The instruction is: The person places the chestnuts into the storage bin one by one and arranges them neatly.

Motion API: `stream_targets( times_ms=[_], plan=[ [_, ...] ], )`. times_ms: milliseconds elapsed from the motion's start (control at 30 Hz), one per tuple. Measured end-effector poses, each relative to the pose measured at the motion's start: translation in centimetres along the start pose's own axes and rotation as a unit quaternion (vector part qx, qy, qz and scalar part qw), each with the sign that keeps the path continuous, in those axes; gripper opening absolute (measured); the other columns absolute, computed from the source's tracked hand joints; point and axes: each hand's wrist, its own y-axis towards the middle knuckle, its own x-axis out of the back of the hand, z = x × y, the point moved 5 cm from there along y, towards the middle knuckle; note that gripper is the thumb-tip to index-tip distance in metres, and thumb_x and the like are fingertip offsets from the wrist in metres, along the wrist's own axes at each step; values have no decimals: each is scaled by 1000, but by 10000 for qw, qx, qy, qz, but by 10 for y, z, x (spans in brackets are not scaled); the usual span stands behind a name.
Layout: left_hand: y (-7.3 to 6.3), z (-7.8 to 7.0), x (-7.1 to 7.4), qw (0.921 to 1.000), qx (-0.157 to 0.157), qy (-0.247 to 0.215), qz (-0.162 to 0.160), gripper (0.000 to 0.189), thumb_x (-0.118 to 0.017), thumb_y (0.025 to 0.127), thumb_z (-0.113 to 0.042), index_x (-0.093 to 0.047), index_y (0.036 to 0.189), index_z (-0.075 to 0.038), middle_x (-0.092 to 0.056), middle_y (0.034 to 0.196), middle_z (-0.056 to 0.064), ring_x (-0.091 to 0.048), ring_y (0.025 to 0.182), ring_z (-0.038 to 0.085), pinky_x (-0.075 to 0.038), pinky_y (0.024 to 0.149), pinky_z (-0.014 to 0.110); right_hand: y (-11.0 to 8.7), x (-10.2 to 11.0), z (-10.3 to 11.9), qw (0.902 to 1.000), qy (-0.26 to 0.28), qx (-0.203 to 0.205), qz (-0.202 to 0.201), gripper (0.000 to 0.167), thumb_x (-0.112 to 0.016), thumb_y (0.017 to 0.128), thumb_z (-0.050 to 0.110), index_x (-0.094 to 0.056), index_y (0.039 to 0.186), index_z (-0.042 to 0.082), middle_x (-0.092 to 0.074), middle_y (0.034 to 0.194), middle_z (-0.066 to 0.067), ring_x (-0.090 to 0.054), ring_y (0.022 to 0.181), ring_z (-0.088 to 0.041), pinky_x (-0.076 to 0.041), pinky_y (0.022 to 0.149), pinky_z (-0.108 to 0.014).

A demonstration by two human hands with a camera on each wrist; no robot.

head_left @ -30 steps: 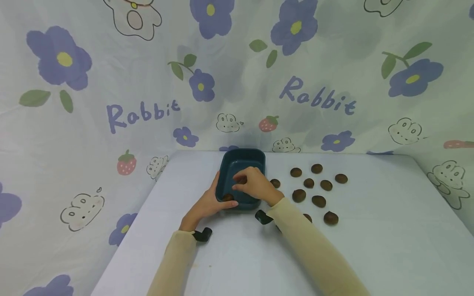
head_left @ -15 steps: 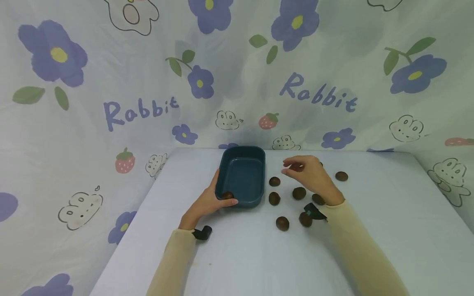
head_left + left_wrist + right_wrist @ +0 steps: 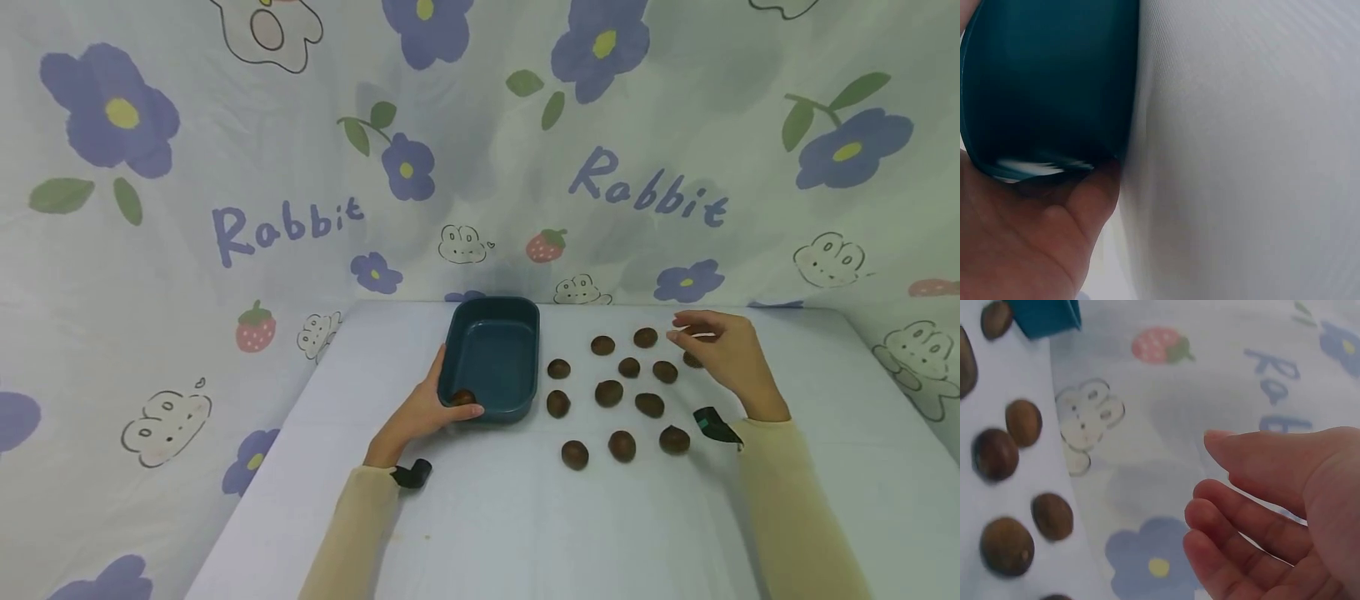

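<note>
So, one brown chestnut [image 3: 462,398] sat in the lower left corner of the blue-green dish [image 3: 491,367], which was near the middle of the frame. Twelve loose chestnuts [image 3: 609,393] lay right of the dish, so the work seemed only just begun: one was in, and twelve were left. The left hand [image 3: 422,410] held the dish by that same corner, its thumb over the edge. The right hand [image 3: 723,354] was at the right end of the bunch, partly hiding one nut. Its fingers were bent a little, with a gap to the thumb and nothing held. All this was on a white surface [image 3: 480,517], below a flowery cloth [image 3: 465,108] filling the top.
</note>
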Motion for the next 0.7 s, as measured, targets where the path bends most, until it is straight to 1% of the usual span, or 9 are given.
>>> stream_targets(
  times_ms=[100, 233, 367, 467, 533, 567, 633, 700],
  plan=[
    [0, -1, 0, 10000, 43, 0, 2, 135, -85, 75, -64, 11, 166, -34, -12, 175, 13, -24, 159, 42, -30, 121, 68, -1, 13, -13, 9996, -80, -60, -247, 37, -72, 99, 25, -71, 126, 0, -73, 119, -25, -53, 88, 22, -44, 78, 2],
    [-1, -2, 1, 10000, 69, -31, -5, 135, -85, 75, -64, 11, 166, -36, -11, 176, 11, -23, 159, 42, -28, 121, 69, -3, 21, -34, 9986, -193, -309, -374, 40, -73, 98, 27, -70, 127, 0, -72, 120, -25, -52, 88, 22, -43, 77, 1],
    [0, -1, 1, 10000, 13, -14, 14, 134, -85, 76, -62, 11, 165, -36, -9, 176, 10, -21, 160, 41, -27, 122, 68, -4, 22, -57, 9961, -253, -783, -305, 46, -74, 97, 35, -70, 129, 2, -72, 122, -21, -50, 87, 20, -44, 74, -5],
    [0, 0, 0, 10000, -22, -12, 25, 134, -85, 77, -61, 12, 165, -36, -9, 176, 11, -21, 160, 42, -28, 122, 68, -6, 20, -72, 9937, -247, -1075, -176, 49, -72, 98, 38, -69, 131, 2, -71, 126, -21, -50, 89, 16, -45, 74, -11],
    [1, 0, 0, 10000, -66, -44, 30, 133, -85, 77, -60, 12, 165, -36, -9, 176, 11, -22, 159, 42, -29, 121, 69, -6, 18, -80, 9920, -276, -1227, -75, 52, -70, 98, 40, -67, 134, 3, -69, 129, -21, -51, 94, 10, -45, 77, -14],
    [1, 1, 0, 9999, -84, -63, 25, 133, -85, 77, -60, 12, 166, -35, -10, 176, 12, -23, 159, 42, -29, 121, 69, -7, 17, -84, 9910, -282, -1305, -20, 53, -70, 99, 41, -66, 135, 3, -68, 131, -22, -54, 98, 5, -44, 79, -17],
    [1, 1, 0, 9999, -107, -90, 11, 133, -85, 77, -58, 11, 166, -36, -10, 176, 11, -23, 159, 41, -29, 122, 68, -7, 15, -92, 9892, -276, -1441, 78, 55, -69, 99, 41, -64, 138, 3, -67, 133, -23, -59, 107, -9, -45, 84, -24],
    [1, 1, -1, 9999, -134, -109, 8, 133, -86, 78, -58, 11, 166, -36, -10, 176, 11, -23, 159, 41, -28, 122, 68, -8, 13, -98, 9881, -224, -1516, 160, 56, -69, 99, 40, -62, 139, 1, -65, 135, -25, -60, 118, -26, -46, 90, -34]
  ],
)
